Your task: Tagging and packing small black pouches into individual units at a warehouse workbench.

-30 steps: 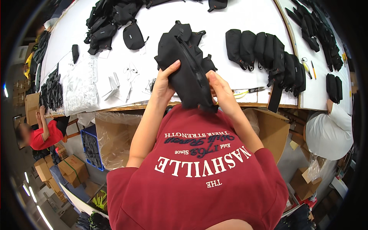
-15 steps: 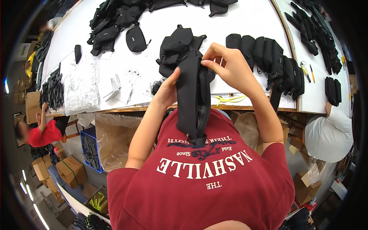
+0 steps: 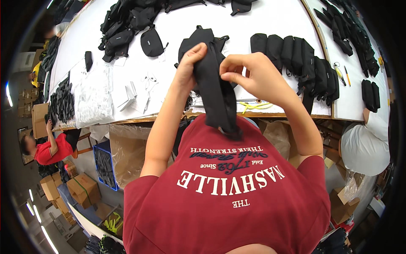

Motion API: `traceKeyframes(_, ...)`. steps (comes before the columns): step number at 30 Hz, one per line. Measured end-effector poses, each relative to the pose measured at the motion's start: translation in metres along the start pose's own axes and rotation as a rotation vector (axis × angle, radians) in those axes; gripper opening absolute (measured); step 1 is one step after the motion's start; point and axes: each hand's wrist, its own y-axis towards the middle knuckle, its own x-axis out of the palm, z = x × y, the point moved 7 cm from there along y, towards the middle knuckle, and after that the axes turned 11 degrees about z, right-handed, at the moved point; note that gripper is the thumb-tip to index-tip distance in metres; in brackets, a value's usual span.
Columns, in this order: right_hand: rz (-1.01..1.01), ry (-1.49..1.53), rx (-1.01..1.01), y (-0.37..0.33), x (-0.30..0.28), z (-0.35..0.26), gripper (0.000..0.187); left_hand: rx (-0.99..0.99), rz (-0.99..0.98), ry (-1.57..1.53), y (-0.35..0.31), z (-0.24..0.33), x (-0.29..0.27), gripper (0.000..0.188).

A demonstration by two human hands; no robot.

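Far left of the held pouch (image 3: pixel 215 91), a co-worker in a red shirt (image 3: pixel 46 152) was present. Nearer it on that side, the white surface (image 3: pixel 279 17) carried a stack of dark strips (image 3: pixel 62 101), a pile of clear plastic bags (image 3: pixel 94 97) and folded white papers (image 3: pixel 127 99). Beyond these, still left of the held pouch, lay a heap of black pouches (image 3: pixel 118 40).

The left hand (image 3: pixel 186 70) was at the held pouch's upper left; its fingers (image 3: pixel 199 50) were closed on the fabric. The held pouch, black and long, was raised in front of the person, its lower end before the maroon shirt (image 3: pixel 237 220), a dark opening along its right side. More black pouches lay just beyond it.

The right hand (image 3: pixel 253 76) was at the held pouch's right edge, fingers bent, thumb and forefinger close together; whether they gripped the edge could not be told. Right of the held pouch were a yellow strip (image 3: pixel 256 106), a row of black pouches (image 3: pixel 289 53) and, farther out, an orange pen (image 3: pixel 347 76).
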Motion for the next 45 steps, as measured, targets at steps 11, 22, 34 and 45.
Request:
traceKeyframes(11,-0.252,0.117,0.000,-0.030,0.029,-0.027,0.007,0.075,-0.094,-0.204,0.024,0.037,-0.036,0.030)
traceKeyframes(22,0.213,0.333,0.216,-0.038,0.019,0.051,0.031,0.482,0.531,0.539,-0.048,0.064,-0.039,0.036)
traceKeyframes(34,0.186,0.736,0.458,-0.055,0.017,0.064,0.039,0.855,-0.193,1.484,-0.101,0.062,0.038,0.052)
traceKeyframes(45,0.099,0.637,0.498,-0.074,0.028,0.096,0.047,0.413,-0.116,1.055,-0.091,0.046,-0.002,0.025)
